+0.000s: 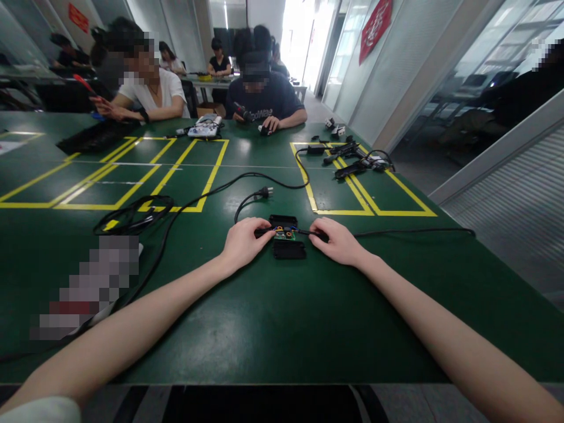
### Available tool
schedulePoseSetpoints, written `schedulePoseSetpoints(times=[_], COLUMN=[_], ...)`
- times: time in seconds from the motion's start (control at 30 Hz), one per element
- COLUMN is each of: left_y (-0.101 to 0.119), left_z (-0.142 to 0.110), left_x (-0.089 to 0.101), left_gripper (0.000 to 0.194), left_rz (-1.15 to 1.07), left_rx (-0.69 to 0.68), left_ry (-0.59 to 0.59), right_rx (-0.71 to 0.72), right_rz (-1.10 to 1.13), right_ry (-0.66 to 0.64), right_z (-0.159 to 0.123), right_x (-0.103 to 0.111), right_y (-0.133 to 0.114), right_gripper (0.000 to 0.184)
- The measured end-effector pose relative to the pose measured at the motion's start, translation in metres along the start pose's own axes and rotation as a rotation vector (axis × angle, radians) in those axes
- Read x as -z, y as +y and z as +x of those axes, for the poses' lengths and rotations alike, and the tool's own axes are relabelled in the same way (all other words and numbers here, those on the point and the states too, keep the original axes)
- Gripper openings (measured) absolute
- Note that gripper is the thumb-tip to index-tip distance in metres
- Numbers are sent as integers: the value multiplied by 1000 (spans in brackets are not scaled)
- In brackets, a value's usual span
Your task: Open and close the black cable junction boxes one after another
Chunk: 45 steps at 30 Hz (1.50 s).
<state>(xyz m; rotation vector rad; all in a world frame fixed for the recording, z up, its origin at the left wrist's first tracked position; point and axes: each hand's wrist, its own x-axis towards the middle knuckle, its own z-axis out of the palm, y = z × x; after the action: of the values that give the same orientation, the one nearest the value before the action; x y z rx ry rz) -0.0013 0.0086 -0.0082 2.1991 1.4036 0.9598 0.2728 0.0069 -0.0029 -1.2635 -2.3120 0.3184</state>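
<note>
A small green circuit board (285,234) with coloured components lies between my hands on the table. Two black plastic case halves flank it: one half (283,220) behind, the other half (289,251) in front. My left hand (247,241) is closed around the black cable at the board's left end. On the right side, my right hand (335,239) pinches the black cable (304,231) that comes out of the board. A power plug (265,192) on a short cord rests beyond my left hand. My fingers partly hide both cable ends.
Yellow tape (215,170) marks boxes on the green table (264,329). A coiled cable (136,217) and a blurred-out long object (90,288) lie left. Black adapters and cables (348,158) sit at the back right. A co-worker (267,94) handles a small item across the table.
</note>
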Motion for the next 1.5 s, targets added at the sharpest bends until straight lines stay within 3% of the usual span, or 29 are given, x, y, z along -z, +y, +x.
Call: schedulePoseSetpoints(times=[0.23, 0.47, 0.93, 1.13, 1.5], left_y=[4, 9, 11, 12, 7], left_z=[3, -1, -1, -1, -1], left_x=[9, 14, 12, 13, 8], left_gripper=[16, 18, 27, 30, 33], left_rz=[-159, -272, -266, -215, -128], left_rx=[98, 94, 134, 145, 149], left_ry=[17, 166, 231, 191, 78], right_rx=[-59, -3, 57, 59, 25], right_rz=[141, 294, 232, 197, 158], right_ry=[83, 153, 153, 141, 7], right_z=[-2, -6, -7, -7, -6], right_x=[-1, 4, 6, 5, 3], right_y=[-2, -5, -8, -8, -4], right_gripper=[14, 17, 37, 40, 43])
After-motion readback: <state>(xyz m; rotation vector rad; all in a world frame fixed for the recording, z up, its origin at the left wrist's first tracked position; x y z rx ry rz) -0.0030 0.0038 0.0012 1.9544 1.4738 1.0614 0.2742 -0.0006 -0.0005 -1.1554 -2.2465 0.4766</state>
